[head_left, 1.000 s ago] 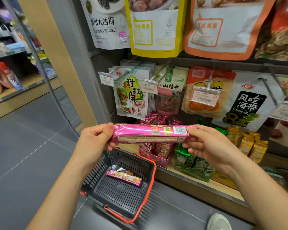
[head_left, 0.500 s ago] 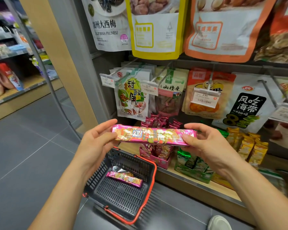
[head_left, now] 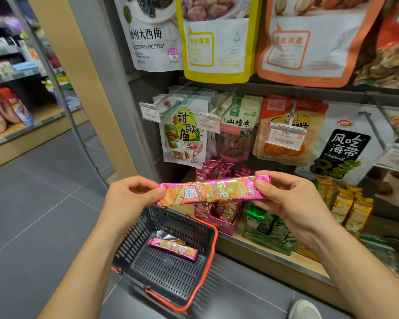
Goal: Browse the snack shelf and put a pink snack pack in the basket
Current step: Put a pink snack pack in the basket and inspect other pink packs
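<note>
A long pink foil snack pack (head_left: 213,191) hangs level above the shelf edge, its ends pinched by the left hand (head_left: 130,199) at 9 o'clock and the right hand (head_left: 290,203) at 3 o'clock. Open air lies below it down to the dark slotted plastic basket with red handles (head_left: 200,279) on the grey tiled floor (head_left: 39,217), where a second pink pack (head_left: 173,247) lies. Hanging pouches (head_left: 184,137) crowd 12 o'clock.

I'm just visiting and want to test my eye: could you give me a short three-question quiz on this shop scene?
1. True or false: the basket is empty.
2. How is the pink pack held? A) left hand only B) both hands, one at each end C) right hand only
3. What colour is the basket's handle?

Key
1. False: another pack lies in it.
2. B: left hand and right hand.
3. Red.
</note>
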Demonstrator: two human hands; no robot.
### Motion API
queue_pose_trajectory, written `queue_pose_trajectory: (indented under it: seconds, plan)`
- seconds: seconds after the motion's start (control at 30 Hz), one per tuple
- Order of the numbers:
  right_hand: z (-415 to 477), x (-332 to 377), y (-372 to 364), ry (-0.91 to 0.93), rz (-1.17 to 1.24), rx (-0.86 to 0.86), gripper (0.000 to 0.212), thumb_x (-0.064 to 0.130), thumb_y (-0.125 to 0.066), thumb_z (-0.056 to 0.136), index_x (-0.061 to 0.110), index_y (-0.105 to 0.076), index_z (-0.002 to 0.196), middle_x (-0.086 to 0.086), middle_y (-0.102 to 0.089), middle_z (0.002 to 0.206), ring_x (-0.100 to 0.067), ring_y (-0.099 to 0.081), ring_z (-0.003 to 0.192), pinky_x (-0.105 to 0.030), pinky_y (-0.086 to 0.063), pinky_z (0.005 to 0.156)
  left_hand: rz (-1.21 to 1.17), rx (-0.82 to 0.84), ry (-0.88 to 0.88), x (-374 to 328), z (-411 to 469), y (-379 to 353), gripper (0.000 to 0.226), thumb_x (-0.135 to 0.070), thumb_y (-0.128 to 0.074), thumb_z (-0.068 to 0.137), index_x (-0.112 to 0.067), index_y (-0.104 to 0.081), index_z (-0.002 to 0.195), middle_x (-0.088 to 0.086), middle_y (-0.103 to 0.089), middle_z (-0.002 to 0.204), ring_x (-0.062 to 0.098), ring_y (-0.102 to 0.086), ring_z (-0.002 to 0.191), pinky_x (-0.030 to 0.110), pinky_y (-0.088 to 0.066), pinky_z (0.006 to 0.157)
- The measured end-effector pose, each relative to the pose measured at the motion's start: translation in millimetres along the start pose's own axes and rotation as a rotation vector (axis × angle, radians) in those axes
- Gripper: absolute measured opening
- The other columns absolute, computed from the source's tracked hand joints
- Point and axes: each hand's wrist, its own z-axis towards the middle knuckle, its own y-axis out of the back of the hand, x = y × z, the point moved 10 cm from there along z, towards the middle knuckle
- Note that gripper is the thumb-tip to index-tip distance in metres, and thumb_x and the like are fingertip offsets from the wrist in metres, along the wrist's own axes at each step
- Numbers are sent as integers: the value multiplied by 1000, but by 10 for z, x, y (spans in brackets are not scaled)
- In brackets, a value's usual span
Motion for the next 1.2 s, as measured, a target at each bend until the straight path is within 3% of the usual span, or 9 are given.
queue_pose_trajectory:
  seconds: [0.13, 0.23, 0.47, 0.63, 0.8, 0.9, 1.0, 1.1, 1.2]
  plan:
    - [30, 14, 69, 21, -12, -49, 15, 5, -67, 85, 11, -75, 96, -10, -76, 89, -19, -74, 84, -22, -58, 63, 188, 134, -154, -166, -106, -234, 22, -16, -74, 82, -38, -75, 83, -17, -73, 86, 3, -68, 83, 20, -52, 71]
    - [32, -26, 9, 38, -52, -41, 15, 6, -66, 87, 14, -75, 95, -10, -76, 88, -18, -74, 83, -23, -58, 66, 422, 158, -350, -362, -294, -477, 15, -30, -67, 88, -39, -74, 98, -31, -69, 91, -8, -63, 90, 20, -51, 75]
    - [-1, -164, -278, 53, -166, 84, 19, 6, -58, 94, 11, -74, 103, -10, -76, 87, -17, -73, 82, -25, -59, 70, 567, 389, -643, -537, -688, -1158, 42, -39, -44, 99, -29, -50, 140, -14, -62, 128, -1, -54, 114, 16, -42, 94]
    - [-62, -281, -479, -5, -290, 236, 30, 5, -53, 97, 9, -63, 124, -9, -74, 100, -16, -71, 86, -29, -59, 76, 445, 424, -605, -459, -670, -1224, 42, -31, -49, 100, -37, -46, 141, -20, -59, 129, -7, -52, 117, 16, -42, 96]
    - [-80, -325, -532, -7, -513, 339, 41, 18, -69, 88, 24, -59, 128, -9, -72, 108, -31, -70, 97, -50, -57, 86, 87, 398, -359, -275, -570, -1194, 38, -10, -70, 87, -37, -69, 113, -18, -72, 104, 1, -67, 98, 20, -52, 86]
    - [-70, -224, -544, 148, -798, 340, 41, 26, -73, 85, 25, -63, 125, 7, -71, 106, -9, -69, 95, -42, -56, 87, 35, 413, -254, -167, -571, -1283, 29, -10, -74, 82, -35, -69, 96, -11, -73, 91, 5, -70, 87, 22, -55, 79]
    - [-63, -90, -501, 274, -952, 269, 36, 33, -74, 83, 27, -68, 117, 15, -71, 93, 2, -67, 84, -35, -57, 81, 120, 413, -308, -176, -523, -1293, 20, -20, -73, 84, -36, -70, 93, -15, -72, 87, 3, -69, 83, 22, -56, 76]
    - [-76, 103, -452, 407, -949, 175, 7, 30, -69, 88, 32, -68, 95, 19, -71, 84, 3, -65, 80, -26, -56, 74, 329, 491, -264, -19, -422, -1342, 20, -22, -68, 88, -42, -68, 91, -19, -69, 82, -2, -65, 75, 17, -53, 71]
    - [-72, 367, -360, 523, -903, 36, 21, 25, -64, 92, 42, -63, 104, 24, -69, 85, 7, -63, 87, -15, -49, 75, 533, 663, -138, 280, -313, -1422, 26, -18, -64, 89, -39, -67, 105, -15, -67, 87, 1, -62, 73, 20, -52, 75]
